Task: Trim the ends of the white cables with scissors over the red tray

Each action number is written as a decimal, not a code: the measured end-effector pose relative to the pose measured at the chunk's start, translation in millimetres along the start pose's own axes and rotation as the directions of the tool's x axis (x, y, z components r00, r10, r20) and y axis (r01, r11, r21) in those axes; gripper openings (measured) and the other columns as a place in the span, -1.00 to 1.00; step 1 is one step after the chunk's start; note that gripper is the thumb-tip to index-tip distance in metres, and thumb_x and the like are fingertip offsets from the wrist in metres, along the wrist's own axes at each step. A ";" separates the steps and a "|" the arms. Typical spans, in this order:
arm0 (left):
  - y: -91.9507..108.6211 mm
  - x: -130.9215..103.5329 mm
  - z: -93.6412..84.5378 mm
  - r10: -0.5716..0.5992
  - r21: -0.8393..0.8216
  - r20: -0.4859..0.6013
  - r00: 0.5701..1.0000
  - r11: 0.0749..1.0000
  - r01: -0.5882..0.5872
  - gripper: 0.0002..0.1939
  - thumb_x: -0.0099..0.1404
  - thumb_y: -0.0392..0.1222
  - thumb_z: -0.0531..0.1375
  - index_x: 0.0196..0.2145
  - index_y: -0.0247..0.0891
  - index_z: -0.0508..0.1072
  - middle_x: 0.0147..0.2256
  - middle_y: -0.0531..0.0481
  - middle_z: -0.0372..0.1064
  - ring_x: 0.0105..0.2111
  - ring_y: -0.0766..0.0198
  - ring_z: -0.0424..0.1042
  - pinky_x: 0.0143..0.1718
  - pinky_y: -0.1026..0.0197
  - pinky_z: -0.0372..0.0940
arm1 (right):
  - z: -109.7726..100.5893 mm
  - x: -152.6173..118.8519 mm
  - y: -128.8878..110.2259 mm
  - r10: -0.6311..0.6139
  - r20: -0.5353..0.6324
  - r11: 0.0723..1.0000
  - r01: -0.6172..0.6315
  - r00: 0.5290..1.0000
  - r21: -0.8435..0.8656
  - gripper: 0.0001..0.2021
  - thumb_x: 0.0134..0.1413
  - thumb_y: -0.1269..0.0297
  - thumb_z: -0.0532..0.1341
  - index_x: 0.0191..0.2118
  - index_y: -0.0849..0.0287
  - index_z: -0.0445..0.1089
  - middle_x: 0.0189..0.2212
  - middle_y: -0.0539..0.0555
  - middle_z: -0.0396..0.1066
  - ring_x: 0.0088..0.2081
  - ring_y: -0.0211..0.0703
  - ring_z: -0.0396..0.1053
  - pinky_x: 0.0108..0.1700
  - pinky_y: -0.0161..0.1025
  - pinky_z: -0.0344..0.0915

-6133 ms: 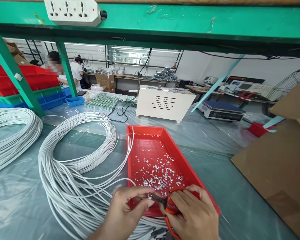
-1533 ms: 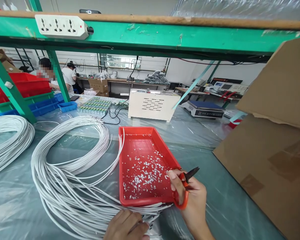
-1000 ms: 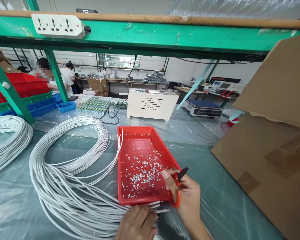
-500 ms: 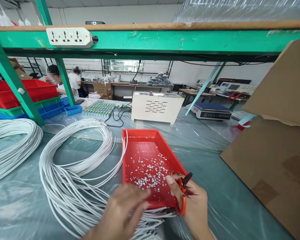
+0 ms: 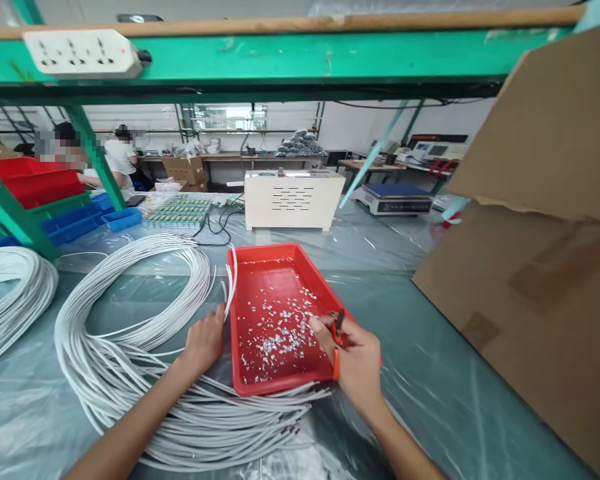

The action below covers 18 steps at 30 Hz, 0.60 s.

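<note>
My left hand (image 5: 206, 339) is closed around a few white cables (image 5: 231, 283) at the left edge of a red tray (image 5: 325, 290). Their free ends stick up over the tray's rim. In my right hand (image 5: 355, 357), over the tray's right side, are orange-handled scissors (image 5: 338, 328) with dark blades pointing up and away. Small silvery scraps (image 5: 285, 333) lie scattered on the tray floor. A big coil of white cable (image 5: 80, 333) spreads left of the tray, and its loose ends (image 5: 250, 427) fan out in front of it.
Another cable coil (image 5: 10, 313) lies at far left. A beige box-shaped device (image 5: 293, 200) and a scale (image 5: 393, 199) stand behind the tray. Cardboard (image 5: 530, 287) rises on the right. A green shelf beam (image 5: 280, 57) crosses above. Two people sit in the background.
My left hand has moved away and left, from in front of the tray to the cables at its left edge, and closed on them. The right hand still holds the scissors. The view has shifted.
</note>
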<state>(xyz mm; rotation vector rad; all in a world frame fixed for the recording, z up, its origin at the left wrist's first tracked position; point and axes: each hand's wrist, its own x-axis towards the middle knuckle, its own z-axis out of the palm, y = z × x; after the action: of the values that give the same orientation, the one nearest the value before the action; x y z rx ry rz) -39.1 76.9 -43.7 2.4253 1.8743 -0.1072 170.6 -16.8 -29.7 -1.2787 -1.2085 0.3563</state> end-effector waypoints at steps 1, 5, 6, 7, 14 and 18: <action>-0.1 2.3 3.1 -0.005 0.013 -0.009 1.000 1.000 0.005 -0.40 0.10 -0.49 0.00 0.12 -0.32 0.06 -0.13 -0.26 0.38 -0.23 0.02 0.45 -0.30 0.13 0.27 | -0.5 2.7 2.2 -0.003 -0.012 1.000 0.003 1.000 -0.019 -0.84 -0.05 0.31 0.20 -0.57 0.19 0.30 -0.59 -0.04 0.25 -0.51 -0.24 0.21 -0.47 -0.33 0.17; -1.8 11.1 11.6 -0.011 0.045 -0.033 0.999 0.999 0.012 -0.53 0.21 -0.32 -0.04 0.09 -0.34 0.07 -0.15 -0.31 0.38 -0.26 -0.07 0.45 -0.37 0.08 0.27 | -5.0 14.8 13.0 -0.042 -0.067 0.992 0.034 0.997 -0.119 -0.68 -0.05 0.26 0.19 -0.70 0.15 0.12 -0.67 -0.07 0.13 -0.50 -0.24 0.17 -0.38 -0.30 0.16; -2.3 12.7 12.6 -0.007 0.048 -0.034 0.999 0.999 0.009 -0.57 0.23 -0.27 -0.06 0.07 -0.34 0.09 -0.18 -0.30 0.40 -0.28 -0.09 0.45 -0.38 0.07 0.26 | -6.5 17.7 16.0 -0.055 -0.080 0.988 0.043 0.995 -0.145 -0.66 -0.05 0.26 0.19 -0.71 0.15 0.09 -0.69 -0.08 0.10 -0.49 -0.24 0.16 -0.33 -0.28 0.16; -2.8 14.0 13.1 -0.003 0.049 -0.036 0.999 0.999 0.005 -0.60 0.25 -0.23 -0.08 0.05 -0.34 0.11 -0.20 -0.29 0.41 -0.29 -0.10 0.45 -0.39 0.06 0.26 | -7.8 20.5 18.8 -0.067 -0.087 0.984 0.051 0.994 -0.170 -0.66 -0.05 0.26 0.19 -0.71 0.14 0.08 -0.69 -0.09 0.09 -0.49 -0.24 0.15 -0.29 -0.27 0.15; -6.7 18.1 13.0 0.024 0.041 -0.029 0.999 0.999 -0.023 -0.70 0.25 -0.15 -0.12 -0.14 -0.28 0.26 -0.21 -0.27 0.42 -0.30 -0.10 0.45 -0.45 0.10 0.23 | -13.8 31.3 28.9 -0.127 -0.119 0.956 0.090 0.985 -0.279 -0.61 0.01 0.20 0.13 -0.69 0.14 -0.03 -0.70 -0.13 -0.05 -0.57 -0.31 0.01 -0.34 -0.32 0.11; -8.5 19.4 13.0 0.037 0.030 -0.024 0.999 0.999 -0.036 -0.76 0.23 -0.19 -0.11 -0.25 -0.25 0.29 -0.24 -0.25 0.43 -0.31 -0.08 0.45 -0.48 0.13 0.21 | -14.4 32.3 28.8 -0.167 -0.106 0.940 0.126 0.980 -0.318 -0.59 0.01 0.19 0.14 -0.66 0.14 -0.10 -0.70 -0.14 -0.10 -0.58 -0.32 -0.03 -0.33 -0.33 0.08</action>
<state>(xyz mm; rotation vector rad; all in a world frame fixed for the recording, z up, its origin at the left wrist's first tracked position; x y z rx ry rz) -42.6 96.4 -58.7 2.4903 1.8500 -0.1037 206.7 10.3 -36.3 -1.4454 -1.2709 -0.0314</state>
